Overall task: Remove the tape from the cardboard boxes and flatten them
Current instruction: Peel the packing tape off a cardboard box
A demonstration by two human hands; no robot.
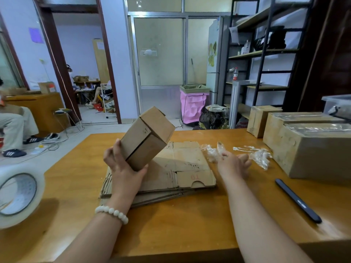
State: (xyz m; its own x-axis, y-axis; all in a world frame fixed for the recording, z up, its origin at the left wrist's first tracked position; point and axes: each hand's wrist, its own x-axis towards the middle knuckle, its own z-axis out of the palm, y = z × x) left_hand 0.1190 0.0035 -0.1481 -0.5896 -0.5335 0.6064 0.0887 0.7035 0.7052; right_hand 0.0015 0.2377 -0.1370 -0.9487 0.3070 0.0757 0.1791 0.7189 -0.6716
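My left hand (121, 166) grips the lower end of a small brown cardboard box (148, 137), holding it tilted above a stack of flattened boxes (182, 168) on the wooden table (171, 221). My right hand (233, 164) hovers over the table right of the stack, its fingers reaching into crumpled clear tape (213, 151). Whether they pinch the tape I cannot tell. More wadded tape (261, 157) lies just beyond that hand.
Taped cardboard boxes (311, 149) stand at the table's right, with a smaller one (261, 120) behind. A black pen-like tool (298, 200) lies at the front right. A big roll of clear tape (18, 194) sits at the left edge. A person (13, 120) sits at far left.
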